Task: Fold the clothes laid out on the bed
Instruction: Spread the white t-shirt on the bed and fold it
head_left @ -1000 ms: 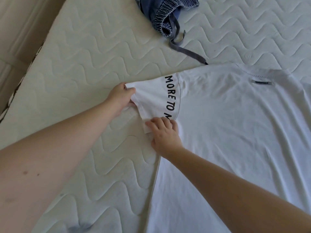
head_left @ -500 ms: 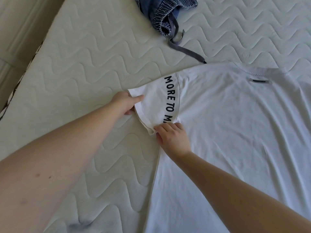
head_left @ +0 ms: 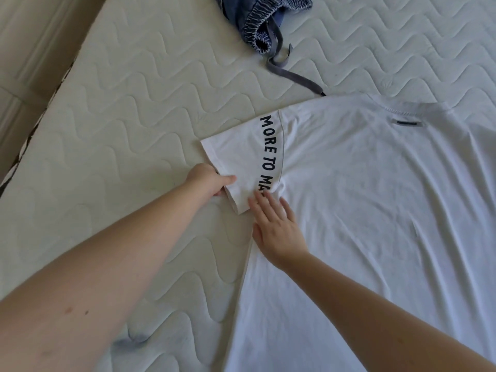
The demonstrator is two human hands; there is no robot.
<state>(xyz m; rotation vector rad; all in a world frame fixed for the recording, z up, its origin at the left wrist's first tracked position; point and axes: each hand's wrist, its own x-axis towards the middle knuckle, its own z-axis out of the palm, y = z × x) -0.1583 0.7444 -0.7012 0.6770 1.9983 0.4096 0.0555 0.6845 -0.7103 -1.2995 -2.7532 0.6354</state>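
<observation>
Pinching the hem of the sleeve [head_left: 241, 167], the left hand [head_left: 212, 181] has its thumb on top of the cloth and its fingers tucked under the edge, right where the sleeve meets the bare mattress [head_left: 112, 135]. Beside it, the right hand [head_left: 279, 232] lies flat with straight, spread fingers, pressing on the white T-shirt [head_left: 375, 210] just below the armpit, its fingertips touching the lower part of the sleeve near the dark lettering that reads "MORE TO MA". That shirt is spread flat over the right side of the mattress, collar towards the far edge, a small dark label just below the neckline, and its side seam running down to the near edge. Up by the far edge, well apart from the hands, sits a bunched blue garment [head_left: 257, 25], and its grey drawstring [head_left: 292, 76] trails across the quilting until its tip nearly meets the shirt's shoulder.
</observation>
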